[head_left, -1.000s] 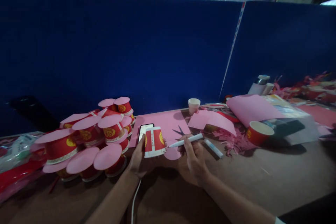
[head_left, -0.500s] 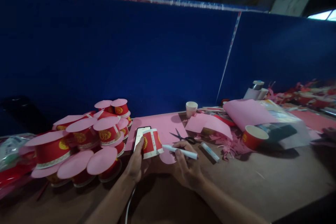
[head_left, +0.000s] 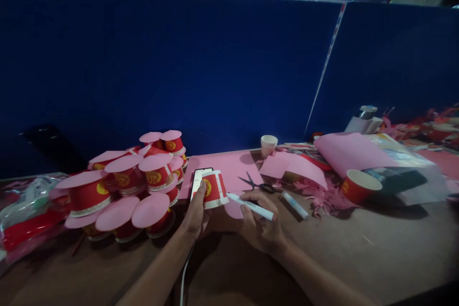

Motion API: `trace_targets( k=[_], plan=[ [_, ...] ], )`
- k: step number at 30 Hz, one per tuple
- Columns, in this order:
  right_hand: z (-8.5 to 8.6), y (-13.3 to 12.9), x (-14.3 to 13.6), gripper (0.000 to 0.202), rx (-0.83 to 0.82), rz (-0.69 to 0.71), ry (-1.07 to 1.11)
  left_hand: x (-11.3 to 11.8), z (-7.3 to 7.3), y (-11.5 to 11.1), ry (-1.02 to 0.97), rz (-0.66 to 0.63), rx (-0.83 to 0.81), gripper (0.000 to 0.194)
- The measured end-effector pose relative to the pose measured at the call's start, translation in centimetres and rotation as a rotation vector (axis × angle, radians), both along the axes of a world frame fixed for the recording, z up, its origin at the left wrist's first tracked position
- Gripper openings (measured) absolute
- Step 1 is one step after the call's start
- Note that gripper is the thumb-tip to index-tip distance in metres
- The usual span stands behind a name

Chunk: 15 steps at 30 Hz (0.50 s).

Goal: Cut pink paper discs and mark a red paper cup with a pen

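My left hand (head_left: 196, 214) is closed round a red paper cup (head_left: 214, 190) with a gold emblem and white rim, tilted and upside down. In my right hand (head_left: 260, 222) is a white glue pen (head_left: 253, 206), its tip by the cup's right lower edge. Behind the cup lies a lit phone (head_left: 198, 180) on a pink sheet (head_left: 229, 163). A pink paper disc (head_left: 234, 208) shows under the pen. Open scissors (head_left: 257, 184) and another white tube (head_left: 294, 204) lie to the right of the sheet.
Stacked red cups with pink discs (head_left: 150, 210) stand at the left, beside a clear plastic bag (head_left: 32, 205). A white cup (head_left: 268, 144), pink scraps (head_left: 319, 196) and a red cup (head_left: 359, 186) are at the right. A white cable (head_left: 184, 277) runs toward me.
The view has shifted, so most things appear further right. The cup in my left hand has turned, bringing its gold emblem more into view. Both hands keep their holds.
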State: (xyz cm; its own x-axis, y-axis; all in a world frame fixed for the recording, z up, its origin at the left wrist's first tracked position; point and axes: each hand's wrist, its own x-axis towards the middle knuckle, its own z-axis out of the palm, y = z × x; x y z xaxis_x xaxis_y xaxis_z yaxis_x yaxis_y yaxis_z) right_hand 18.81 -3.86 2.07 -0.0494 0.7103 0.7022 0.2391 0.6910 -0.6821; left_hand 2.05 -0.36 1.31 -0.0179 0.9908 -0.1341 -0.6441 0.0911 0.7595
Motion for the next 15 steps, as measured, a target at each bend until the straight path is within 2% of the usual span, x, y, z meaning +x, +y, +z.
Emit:
trace_targets(
  k=[4, 9, 15],
  plan=[
    [0.21, -0.08, -0.16, 0.013, 0.031, 0.006, -0.016, 0.04, -0.16, -0.01, 0.023, -0.026, -0.006, 0.034],
    [0.07, -0.1, -0.13, 0.019, 0.014, 0.054, -0.048, -0.05, -0.36, 0.13, 0.053, 0.001, 0.003, 0.032],
    [-0.36, -0.1, -0.05, 0.025, 0.081, 0.094, -0.102, 0.1, -0.13, 0.06, 0.068, -0.056, -0.02, 0.038]
  ],
)
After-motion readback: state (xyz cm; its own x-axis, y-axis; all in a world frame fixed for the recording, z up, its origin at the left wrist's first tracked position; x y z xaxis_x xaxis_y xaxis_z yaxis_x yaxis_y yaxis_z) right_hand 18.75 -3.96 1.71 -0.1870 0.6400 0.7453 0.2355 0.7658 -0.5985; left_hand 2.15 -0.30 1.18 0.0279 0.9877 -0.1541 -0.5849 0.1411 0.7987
